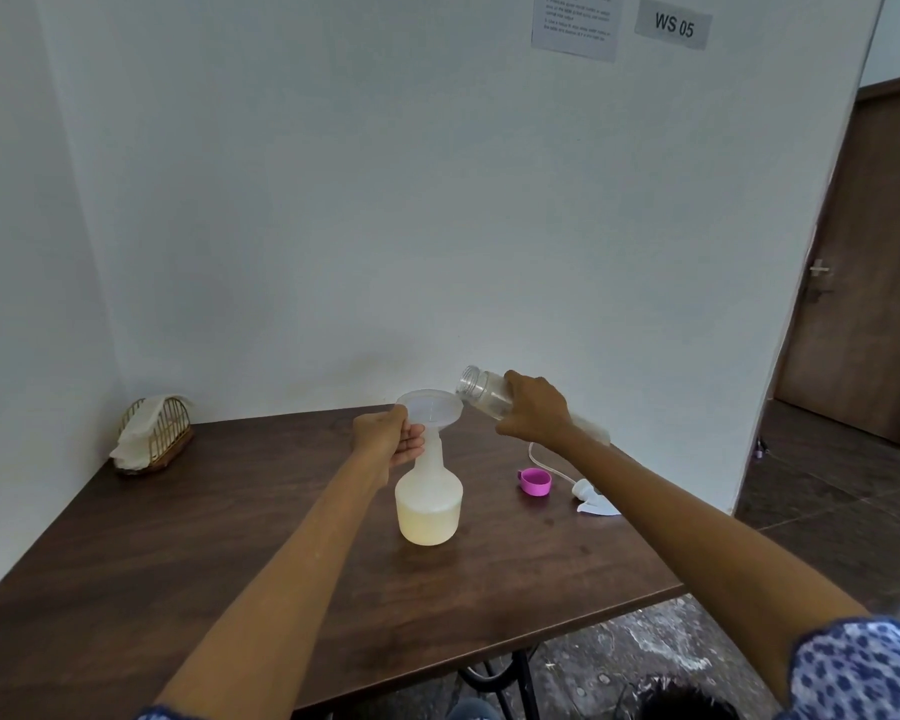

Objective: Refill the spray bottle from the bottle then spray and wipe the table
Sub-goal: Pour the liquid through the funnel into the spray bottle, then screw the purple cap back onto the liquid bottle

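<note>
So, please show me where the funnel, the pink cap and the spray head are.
funnel (434, 402): head view, on its wide rim.
pink cap (535, 482): head view, on its side wall.
spray head (591, 498): head view, on its white body lying on the table.

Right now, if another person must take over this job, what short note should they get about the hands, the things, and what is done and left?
Left hand grips the funnel set in the neck of the spray bottle, which stands upright on the table.
Right hand holds the clear bottle tipped on its side, mouth at the funnel's rim; it looks nearly empty.
Pink cap and spray head with its tube lie on the table to the right. Cloth sits in the basket at the far left.
Done: spray bottle partly filled.
Left: remove funnel, screw on spray head, spray, wipe.
</note>
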